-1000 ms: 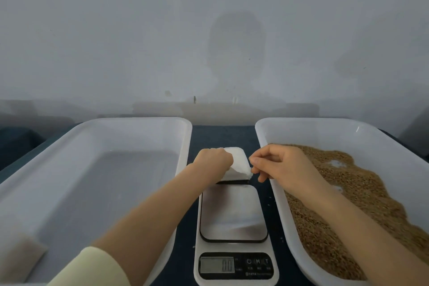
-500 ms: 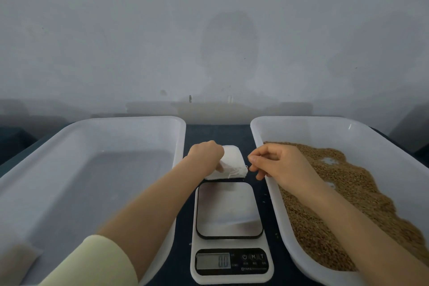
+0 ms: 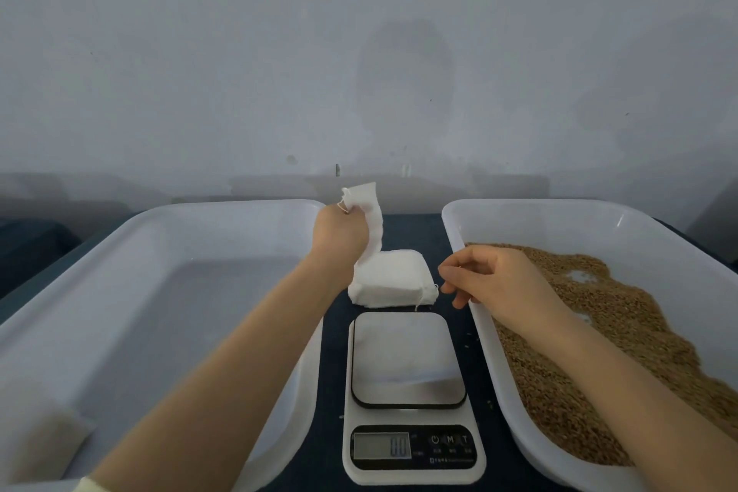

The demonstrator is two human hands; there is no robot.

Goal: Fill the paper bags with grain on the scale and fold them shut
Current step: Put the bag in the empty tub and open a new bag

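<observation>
— Starting nearest, what has changed?
— The scale [image 3: 407, 391] hasn't moved. Behind it the stack of bags [image 3: 393, 282] now lies uncovered on the worktop. The right hand [image 3: 493, 284], fingertips pinched, has drawn just off its corner. I can't tell whether that grip holds a thread.
— And the left hand [image 3: 339, 236]?
— It has risen above the stack, its grip closed on one bag [image 3: 365, 204], which hangs limp.

Kitchen scale [image 3: 413, 407], lower centre: display [image 3: 382, 445] appears to read 0.0; buttons [image 3: 450, 439] marked M and T; smaller print illegible.
</observation>
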